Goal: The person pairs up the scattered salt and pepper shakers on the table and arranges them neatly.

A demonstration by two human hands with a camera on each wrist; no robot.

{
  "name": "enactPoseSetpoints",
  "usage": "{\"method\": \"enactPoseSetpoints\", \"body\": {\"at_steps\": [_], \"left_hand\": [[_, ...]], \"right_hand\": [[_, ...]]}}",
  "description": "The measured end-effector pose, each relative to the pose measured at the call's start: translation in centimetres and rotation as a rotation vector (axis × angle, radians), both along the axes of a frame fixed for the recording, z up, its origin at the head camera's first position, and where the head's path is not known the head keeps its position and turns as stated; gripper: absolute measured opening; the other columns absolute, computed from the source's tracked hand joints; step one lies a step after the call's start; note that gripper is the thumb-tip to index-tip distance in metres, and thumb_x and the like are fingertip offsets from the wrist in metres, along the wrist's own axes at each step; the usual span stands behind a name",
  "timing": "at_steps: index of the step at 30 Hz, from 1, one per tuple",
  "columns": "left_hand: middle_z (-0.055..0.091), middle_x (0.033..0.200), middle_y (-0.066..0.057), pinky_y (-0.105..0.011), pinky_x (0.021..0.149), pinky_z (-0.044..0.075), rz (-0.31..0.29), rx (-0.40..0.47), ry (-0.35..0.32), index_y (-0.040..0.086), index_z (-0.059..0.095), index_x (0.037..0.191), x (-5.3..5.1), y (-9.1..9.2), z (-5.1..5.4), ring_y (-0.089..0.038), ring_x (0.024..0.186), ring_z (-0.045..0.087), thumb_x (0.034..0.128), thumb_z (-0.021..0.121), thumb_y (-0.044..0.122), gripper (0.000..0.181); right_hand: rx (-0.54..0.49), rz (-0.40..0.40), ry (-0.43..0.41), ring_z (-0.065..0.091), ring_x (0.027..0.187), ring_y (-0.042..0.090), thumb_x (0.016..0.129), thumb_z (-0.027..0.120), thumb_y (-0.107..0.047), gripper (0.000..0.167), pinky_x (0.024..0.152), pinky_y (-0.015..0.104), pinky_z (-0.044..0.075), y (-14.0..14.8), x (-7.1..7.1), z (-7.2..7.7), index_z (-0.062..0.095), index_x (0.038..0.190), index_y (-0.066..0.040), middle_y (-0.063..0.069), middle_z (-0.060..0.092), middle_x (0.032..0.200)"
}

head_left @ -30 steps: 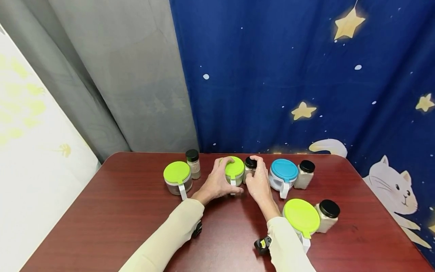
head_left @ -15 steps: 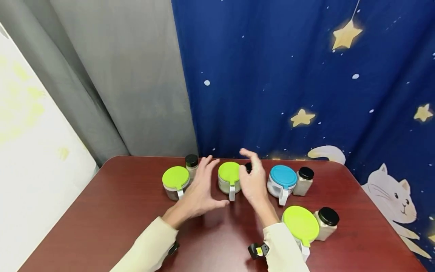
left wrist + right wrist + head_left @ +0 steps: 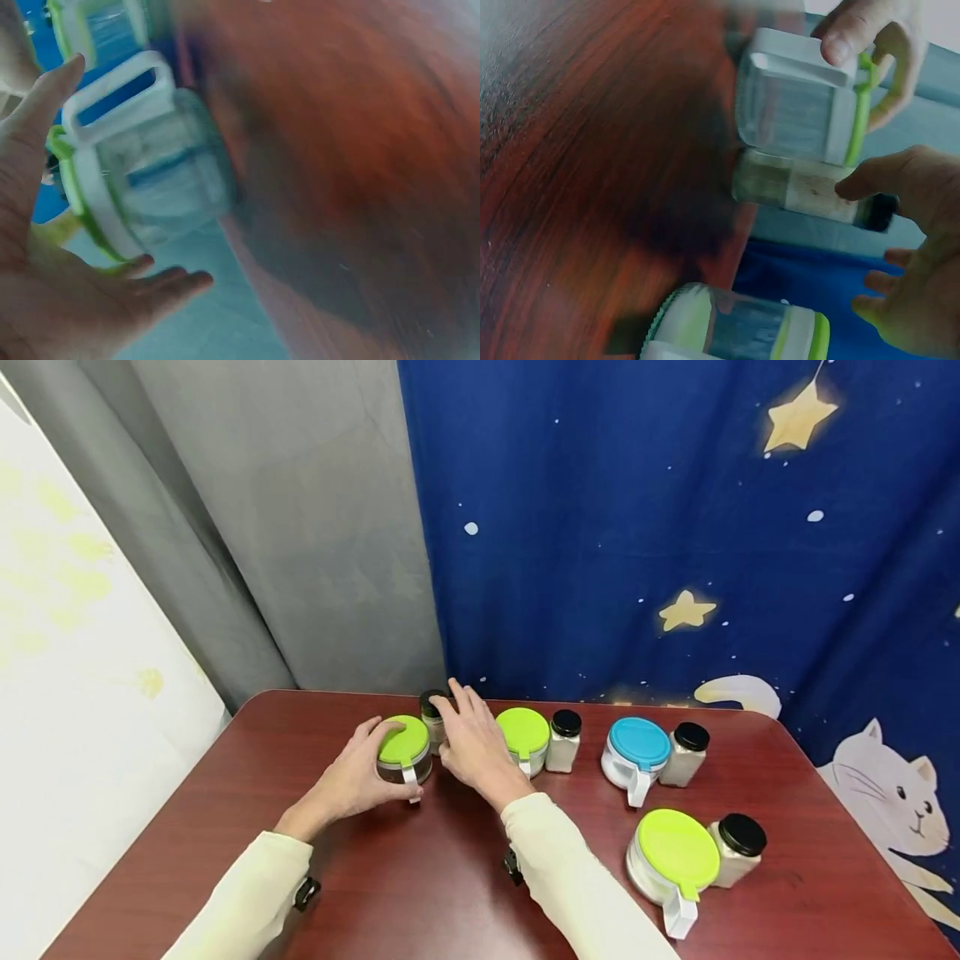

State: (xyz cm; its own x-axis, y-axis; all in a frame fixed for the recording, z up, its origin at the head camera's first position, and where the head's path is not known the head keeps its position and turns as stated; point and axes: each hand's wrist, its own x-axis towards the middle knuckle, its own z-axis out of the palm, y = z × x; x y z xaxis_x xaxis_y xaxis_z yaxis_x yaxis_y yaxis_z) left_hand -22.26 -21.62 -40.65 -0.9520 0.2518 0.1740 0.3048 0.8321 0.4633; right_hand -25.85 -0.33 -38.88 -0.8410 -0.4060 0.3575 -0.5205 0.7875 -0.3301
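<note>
At the back left of the table, my left hand (image 3: 360, 772) is spread around a clear seasoning jar (image 3: 405, 743) with a green lid and white handle. Its fingers are beside the lid and its thumb is near the handle; firm contact cannot be told. Close against that jar stands a slim black-capped spice bottle (image 3: 802, 187). My right hand (image 3: 476, 743) reaches to the bottle from the right, its thumb near the label and its index finger by the cap. Part of the bottle is hidden behind this hand in the head view.
Right of my right hand stand another green-lidded jar (image 3: 522, 732) and a black-capped bottle (image 3: 564, 743). Farther right are a blue-lidded jar (image 3: 637, 747) and a bottle (image 3: 684, 756). Nearer stand a large green-lidded jar (image 3: 675, 856) and a bottle (image 3: 738, 847). Curtains (image 3: 540, 568) hang behind the table.
Both hands have left the middle green-lidded jar and its black-capped bottle and moved left, to the leftmost jar and the slim bottle. The jars appear to stand where they were.
</note>
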Motion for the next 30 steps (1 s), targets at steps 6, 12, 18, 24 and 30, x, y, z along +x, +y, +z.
{"method": "enactPoseSetpoints", "body": {"at_steps": [6,12,18,24,30], "left_hand": [[0.039,0.137,-0.017,-0.053,0.087,0.052,-0.008,0.067,-0.05,0.018,0.038,0.143,-0.3,0.5,-0.9,-0.038,0.104,0.061,0.0675,0.095,0.042,0.098],[0.042,0.133,-0.013,-0.05,0.087,0.052,0.005,0.115,-0.043,0.02,0.043,0.14,-0.4,0.7,-1.4,-0.035,0.104,0.06,0.0629,0.098,0.038,0.096],[0.046,0.132,-0.011,-0.046,0.092,0.048,-0.072,0.203,-0.009,0.016,0.046,0.139,-0.3,-0.4,-0.7,-0.027,0.11,0.054,0.0591,0.1,0.031,0.098],[0.048,0.134,-0.003,-0.046,0.094,0.048,-0.167,0.211,0.023,0.02,0.048,0.14,1.8,-1.1,0.8,-0.021,0.114,0.052,0.0596,0.1,0.036,0.097],[0.045,0.138,0.005,-0.039,0.096,0.049,-0.241,0.239,0.028,0.023,0.048,0.139,4.3,0.2,1.1,-0.015,0.116,0.053,0.0592,0.101,0.033,0.096]], "right_hand": [[-0.154,0.057,-0.055,0.059,0.116,0.029,0.098,0.069,-0.01,0.042,0.094,0.041,0.052,-0.3,0.0,-1.0,0.047,0.133,-0.011,0.016,0.051,0.138],[-0.256,0.065,-0.107,0.066,0.093,0.026,0.102,0.064,-0.014,0.036,0.082,0.037,0.056,-0.2,-0.3,-1.6,0.045,0.132,-0.013,0.009,0.051,0.12],[-0.325,0.09,-0.129,0.064,0.096,0.022,0.102,0.065,-0.018,0.037,0.087,0.036,0.054,0.3,0.8,-1.0,0.049,0.135,-0.018,0.004,0.049,0.124],[-0.402,0.145,-0.089,0.059,0.091,0.013,0.097,0.072,-0.018,0.036,0.084,0.031,0.052,1.8,3.4,0.3,0.059,0.131,-0.018,-0.001,0.056,0.114],[-0.496,0.167,-0.066,0.059,0.092,0.01,0.091,0.079,-0.014,0.034,0.084,0.03,0.055,3.8,6.2,0.8,0.066,0.122,-0.015,-0.004,0.059,0.107]]}}
